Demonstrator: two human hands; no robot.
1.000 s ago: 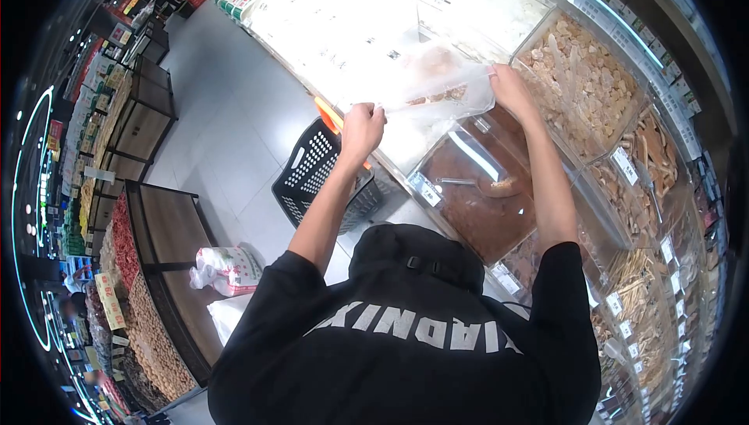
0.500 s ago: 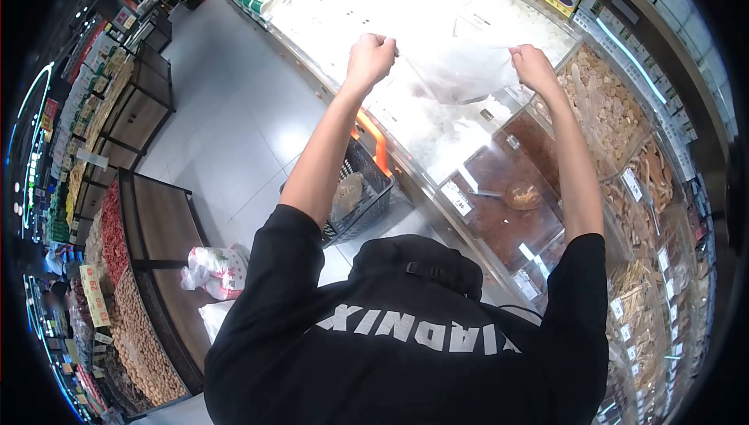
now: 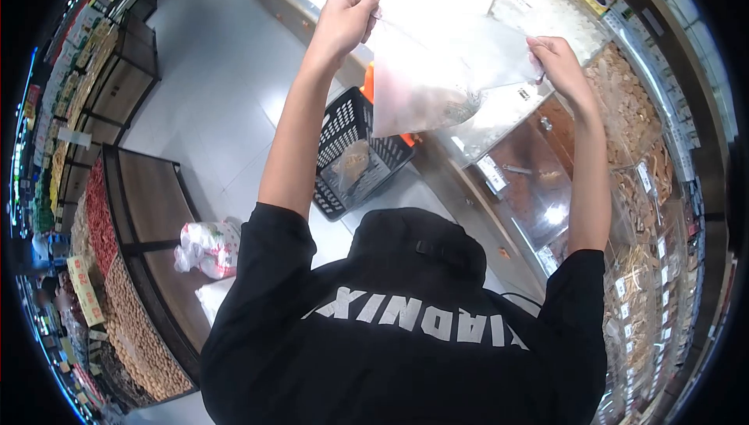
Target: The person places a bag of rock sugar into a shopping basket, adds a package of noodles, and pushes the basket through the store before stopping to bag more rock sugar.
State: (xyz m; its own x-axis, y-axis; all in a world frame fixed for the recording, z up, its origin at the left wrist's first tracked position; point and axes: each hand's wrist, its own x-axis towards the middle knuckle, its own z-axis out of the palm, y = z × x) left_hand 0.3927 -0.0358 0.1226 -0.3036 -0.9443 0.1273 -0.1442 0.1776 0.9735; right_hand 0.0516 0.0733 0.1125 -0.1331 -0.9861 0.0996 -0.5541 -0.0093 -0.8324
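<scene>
A thin translucent plastic bag [image 3: 425,97] is stretched between my two hands over the edge of the display counter. My left hand [image 3: 346,25] pinches its upper left corner with thumb and fingers. At the other end, my right hand [image 3: 559,67] grips the upper right edge. The bag hangs down in a loose, sagging shape, overlapping the white goods behind it. Below it on the floor, a black shopping basket [image 3: 331,144] with orange handles contains a clear bag of brownish goods [image 3: 353,164].
To the right, clear-lidded bins include a reddish-brown one [image 3: 519,191] and a pale dried-food bin [image 3: 624,105]. At left stands a rack with peanuts [image 3: 136,323] and red dried goods [image 3: 101,214]. A white-and-red bag [image 3: 209,248] sits beside that rack. Grey floor tiles [image 3: 207,105] lie between.
Both hands have shifted outward, the left one also upward, and the bag between them now spreads wider and hangs lower in view. The camera view has shifted, showing more of the basket.
</scene>
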